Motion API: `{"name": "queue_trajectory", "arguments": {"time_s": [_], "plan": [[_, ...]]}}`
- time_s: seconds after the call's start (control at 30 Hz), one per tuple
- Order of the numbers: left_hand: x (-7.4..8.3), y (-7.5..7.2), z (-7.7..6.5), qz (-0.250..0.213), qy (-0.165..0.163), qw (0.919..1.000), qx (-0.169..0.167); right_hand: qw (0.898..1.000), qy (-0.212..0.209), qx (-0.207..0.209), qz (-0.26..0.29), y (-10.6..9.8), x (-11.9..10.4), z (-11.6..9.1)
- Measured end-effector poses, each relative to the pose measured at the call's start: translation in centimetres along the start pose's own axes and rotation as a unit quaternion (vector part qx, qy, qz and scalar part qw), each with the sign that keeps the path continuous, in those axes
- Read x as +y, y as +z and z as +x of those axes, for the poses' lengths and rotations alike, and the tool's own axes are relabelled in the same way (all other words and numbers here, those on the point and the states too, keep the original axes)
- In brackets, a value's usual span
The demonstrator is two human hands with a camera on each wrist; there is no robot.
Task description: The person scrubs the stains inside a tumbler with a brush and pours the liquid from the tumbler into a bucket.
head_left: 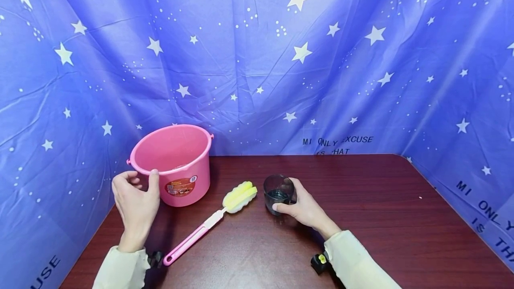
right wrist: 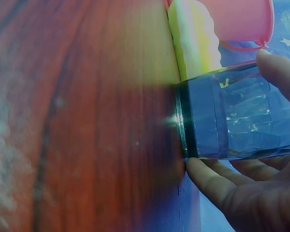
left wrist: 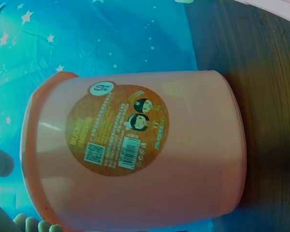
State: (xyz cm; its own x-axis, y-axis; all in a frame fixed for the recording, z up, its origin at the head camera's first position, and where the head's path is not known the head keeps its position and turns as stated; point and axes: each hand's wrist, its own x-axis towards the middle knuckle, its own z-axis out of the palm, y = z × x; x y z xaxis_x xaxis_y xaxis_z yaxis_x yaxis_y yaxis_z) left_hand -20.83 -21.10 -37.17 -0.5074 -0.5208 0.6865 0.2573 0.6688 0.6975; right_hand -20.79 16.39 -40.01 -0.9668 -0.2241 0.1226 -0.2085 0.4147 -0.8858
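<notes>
A pink bucket [head_left: 196,184] with a round orange label stands at the table's left. My left hand [head_left: 136,200] is at its near left rim, thumb over the rim in the head view. In the left wrist view the thumb [left wrist: 1,162] shows just beyond the bucket's rim, and the fingertips [left wrist: 31,224] lie by its side; a firm hold does not show. My right hand [head_left: 303,206] holds a dark see-through glass [head_left: 277,182] from its right side, thumb in front. The glass is upright and seems to contain some liquid. Its base is at the tabletop.
Between bucket and glass lies a sponge brush [head_left: 196,233], its yellow and white head toward the glass and its pink handle toward me. A dark red-brown wooden table [head_left: 381,217] bears everything. A blue star-printed curtain [head_left: 241,79] surrounds its back and sides.
</notes>
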Motion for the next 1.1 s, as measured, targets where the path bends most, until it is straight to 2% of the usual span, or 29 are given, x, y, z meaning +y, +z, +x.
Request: {"name": "queue_trajectory", "arguments": {"time_s": [0.2,0.53,0.93,1.03,1.1], "plan": [[-0.5,0.0,0.1,0.005,-0.02,0.9998,-0.005,1.0,-0.001,-0.003,0.001,0.1,0.4,0.2],[-0.9,0.0,0.1,0.006,-0.049,0.9985,-0.025,1.0,0.002,0.008,-0.012,0.5,4.0,1.5],[-0.7,0.0,0.1,0.024,-0.078,0.9913,-0.103,1.0,-0.003,0.006,-0.017,0.4,4.1,1.6],[-0.6,0.0,0.1,0.006,-0.086,0.9884,-0.125,1.0,-0.005,0.005,-0.009,0.4,4.1,1.5],[-0.5,0.0,0.2,-0.009,-0.092,0.9867,-0.134,1.0,-0.003,0.004,-0.006,0.4,3.3,1.3]]}}
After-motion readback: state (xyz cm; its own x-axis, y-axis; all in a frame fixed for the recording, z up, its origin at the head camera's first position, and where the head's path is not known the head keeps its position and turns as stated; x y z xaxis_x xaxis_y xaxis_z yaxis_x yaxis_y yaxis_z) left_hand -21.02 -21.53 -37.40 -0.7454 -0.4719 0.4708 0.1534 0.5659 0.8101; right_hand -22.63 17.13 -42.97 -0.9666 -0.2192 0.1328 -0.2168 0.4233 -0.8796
